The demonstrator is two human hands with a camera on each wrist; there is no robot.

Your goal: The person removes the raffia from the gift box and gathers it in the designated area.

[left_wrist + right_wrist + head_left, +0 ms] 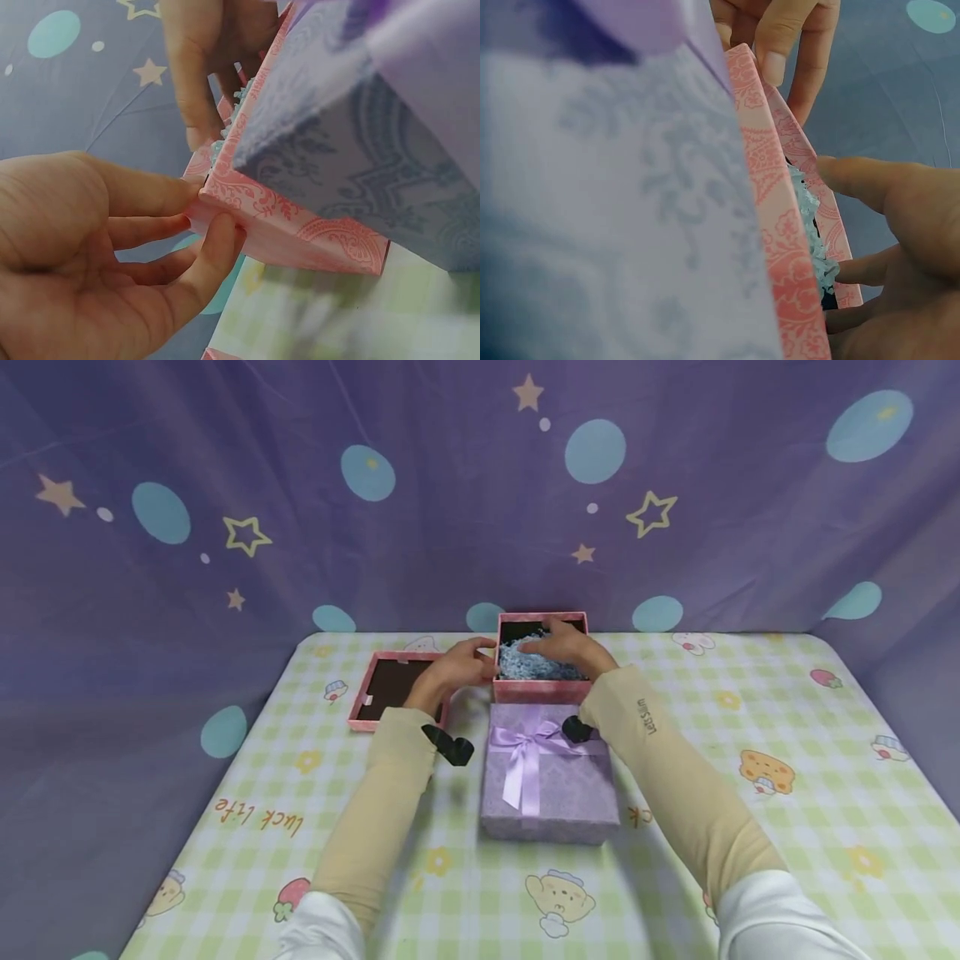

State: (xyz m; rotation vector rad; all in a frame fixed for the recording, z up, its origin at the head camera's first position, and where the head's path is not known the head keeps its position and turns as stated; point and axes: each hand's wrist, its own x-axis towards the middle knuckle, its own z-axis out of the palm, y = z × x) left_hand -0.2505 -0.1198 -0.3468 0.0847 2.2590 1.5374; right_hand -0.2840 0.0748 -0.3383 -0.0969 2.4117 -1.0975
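Observation:
A pink patterned gift box (542, 691) stands open at the back of the table, dark inside, with light blue shredded paper (528, 662) in it. My left hand (467, 665) holds the box's left side near the front corner, fingertips at the rim and on the outer wall (300, 229). Over the box is my right hand (566, 643), its fingers reaching down to the shredded paper (810, 217) with the thumb at the far wall. What lies beneath those fingertips is hidden. Directly in front sits a closed lilac gift box (551, 785) with a ribbon bow (528, 747).
The pink box's lid (390, 689) lies left of it, dark inside upward, partly behind my left wrist. A checked cloth (720, 877) covers the table. Behind hangs a purple curtain (465, 527) with stars and balloon shapes, close to the table's far edge.

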